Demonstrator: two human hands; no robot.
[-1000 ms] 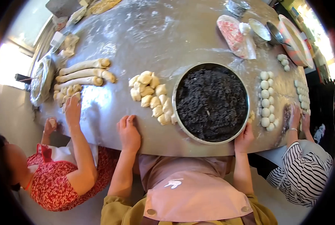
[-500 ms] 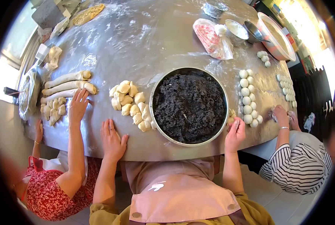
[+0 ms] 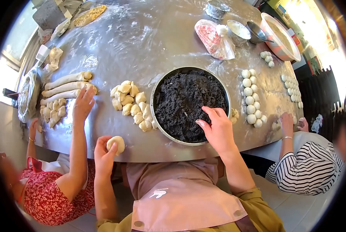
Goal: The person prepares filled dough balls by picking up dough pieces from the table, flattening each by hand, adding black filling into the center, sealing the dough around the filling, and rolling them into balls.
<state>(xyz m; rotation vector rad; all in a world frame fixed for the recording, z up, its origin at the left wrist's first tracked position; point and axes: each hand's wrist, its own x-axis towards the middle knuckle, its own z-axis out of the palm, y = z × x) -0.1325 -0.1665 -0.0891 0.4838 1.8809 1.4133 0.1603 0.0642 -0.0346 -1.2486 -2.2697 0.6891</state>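
Observation:
My left hand [image 3: 104, 153] is closed on a flattened round of pale dough [image 3: 116, 145], pinched up near the front edge of the table. A wide round metal pan [image 3: 153, 110] heaped with dark, crumbly filling [image 3: 186, 101] stands in front of me. Over its right side reaches my right hand [image 3: 218, 128], thumb and fingers apart, the tips at the filling; whether they touch it I cannot tell. Several torn dough pieces [image 3: 127, 99] lie left of the pan, a few against it. More small dough bits [image 3: 234, 115] show at its right rim.
Left, a person in red [image 3: 57, 193] reaches to long dough rolls [image 3: 66, 86] and cut pieces [image 3: 53, 113]. Right, a person in stripes [image 3: 312, 166] works beside rows of white balls [image 3: 250, 96]. Farther back are a knotted bag [image 3: 215, 38], bowls [image 3: 238, 29] and a large basin [image 3: 280, 36].
My left hand has risen from the tabletop and now holds the dough round upright. My right hand has moved left from beside the pan to over the filling.

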